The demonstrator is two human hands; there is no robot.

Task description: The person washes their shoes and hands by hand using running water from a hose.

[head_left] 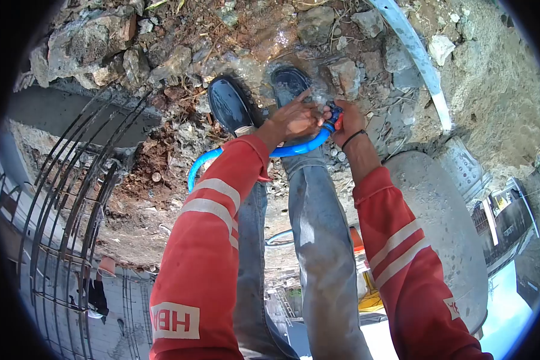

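Note:
A blue hose (300,149) curves under my left wrist and up to a blue fitting with a red part. My right hand (347,123), with a dark band at the wrist, is closed around that fitting at the hose end. Just left of it, my left hand (299,118) has its fingers apart, close to the fitting, and holds nothing that I can see. Water seems to splash around the fingertips, above the wet dark shoes (229,105). Both sleeves are red with pale stripes.
Rubble and rocks (93,42) lie beyond the shoes. Long rebar rods (72,174) stand at the left. A pale curved pipe (417,51) is at the upper right, a grey rounded slab (438,222) beside my right arm. A person (95,297) is at the lower left.

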